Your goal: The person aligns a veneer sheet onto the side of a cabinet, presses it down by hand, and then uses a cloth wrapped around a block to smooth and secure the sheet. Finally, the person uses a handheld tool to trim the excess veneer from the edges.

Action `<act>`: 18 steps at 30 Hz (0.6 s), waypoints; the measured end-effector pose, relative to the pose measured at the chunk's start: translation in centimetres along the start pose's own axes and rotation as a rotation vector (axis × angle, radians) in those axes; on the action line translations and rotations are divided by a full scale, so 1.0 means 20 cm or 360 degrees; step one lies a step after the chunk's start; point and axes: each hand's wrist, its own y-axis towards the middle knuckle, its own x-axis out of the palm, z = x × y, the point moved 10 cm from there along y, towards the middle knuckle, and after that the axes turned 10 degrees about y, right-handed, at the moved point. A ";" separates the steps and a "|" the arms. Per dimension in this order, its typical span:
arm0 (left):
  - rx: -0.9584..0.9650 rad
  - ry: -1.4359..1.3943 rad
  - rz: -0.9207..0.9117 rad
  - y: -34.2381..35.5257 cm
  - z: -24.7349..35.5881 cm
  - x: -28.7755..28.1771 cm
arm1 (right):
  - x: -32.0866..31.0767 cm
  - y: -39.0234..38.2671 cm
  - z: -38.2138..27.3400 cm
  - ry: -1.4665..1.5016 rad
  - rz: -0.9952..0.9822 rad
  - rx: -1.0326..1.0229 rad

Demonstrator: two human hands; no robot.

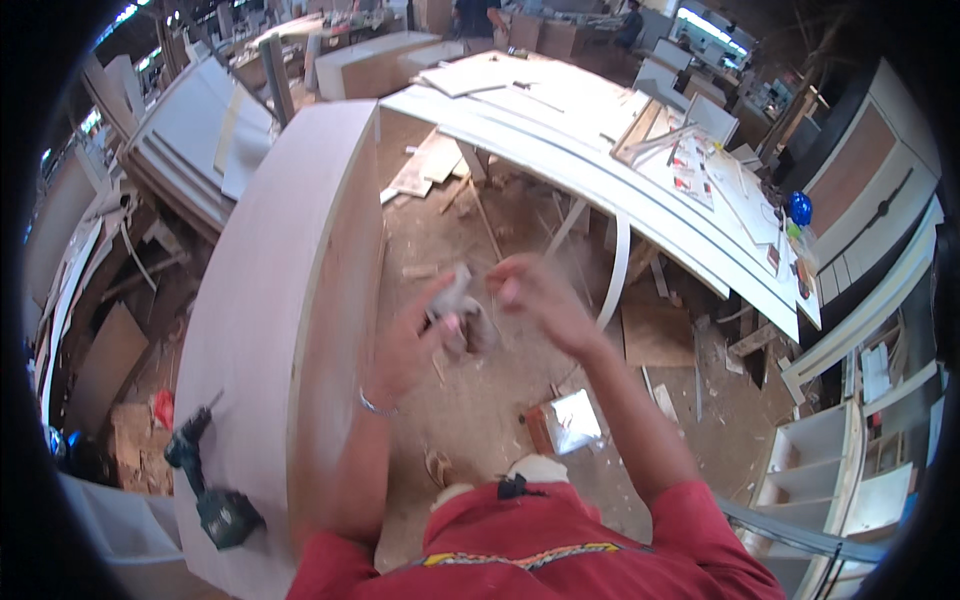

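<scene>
My left hand [405, 345], a bracelet at its wrist, is closed around a crumpled grey-white thing [457, 303] that looks like a small bag or cloth; motion blur hides its kind. To its right, a little apart, my right hand [535, 298] has its fingers curled together. Whether something small sits in that pinch cannot be made out. Both hands are in the air above the floor, beside a long pale wooden cabinet box [262, 235]. A dark green cordless drill [210, 480] lies on the box's near end.
A workbench [540, 115] with long white boards stretches from ahead to the right, bearing small parts and a blue object [800, 208]. On the littered floor stands a small box with a shiny top [575, 420]. White shelving [805, 450] is at right, stacked panels [190, 150] at left.
</scene>
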 end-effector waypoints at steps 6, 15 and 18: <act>-0.0101 -0.0261 0.0135 0.24 -0.02 -0.13 | 0.03 0.15 0.10 -0.0603 -0.0398 0.0566; -0.0479 0.0482 -0.0086 0.70 -0.47 0.06 | -0.91 0.45 0.31 -0.0426 -0.0095 0.0447; -0.0485 0.0618 0.0138 0.70 -0.70 -0.01 | -1.60 0.68 0.03 -0.0573 0.0468 0.0123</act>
